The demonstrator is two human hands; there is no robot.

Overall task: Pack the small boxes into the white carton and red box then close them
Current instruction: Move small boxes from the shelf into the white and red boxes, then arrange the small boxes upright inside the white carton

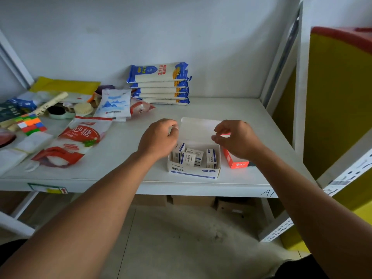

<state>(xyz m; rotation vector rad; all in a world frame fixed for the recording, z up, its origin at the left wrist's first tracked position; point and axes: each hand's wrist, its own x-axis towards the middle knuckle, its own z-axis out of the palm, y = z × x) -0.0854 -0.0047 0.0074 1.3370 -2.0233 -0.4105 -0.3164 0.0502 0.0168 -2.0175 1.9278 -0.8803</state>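
Observation:
The white carton [194,171] stands near the shelf's front edge with its lid flap [198,128] raised at the back. Several small white-and-blue boxes [189,159] lie loosely inside it, some upright, some tilted. My left hand [159,137] is curled at the flap's left edge, fingertips on it. My right hand [237,137] pinches the flap's right edge between thumb and forefinger. The red box [236,161] sits just right of the carton, mostly hidden under my right hand and wrist.
Red-and-white sugar bags [80,137] lie to the left, with a colour cube [32,123] and clutter beyond. A stack of blue-and-white packets [161,83] leans on the back wall. The white shelf [231,109] ends at a metal upright [300,77] on the right.

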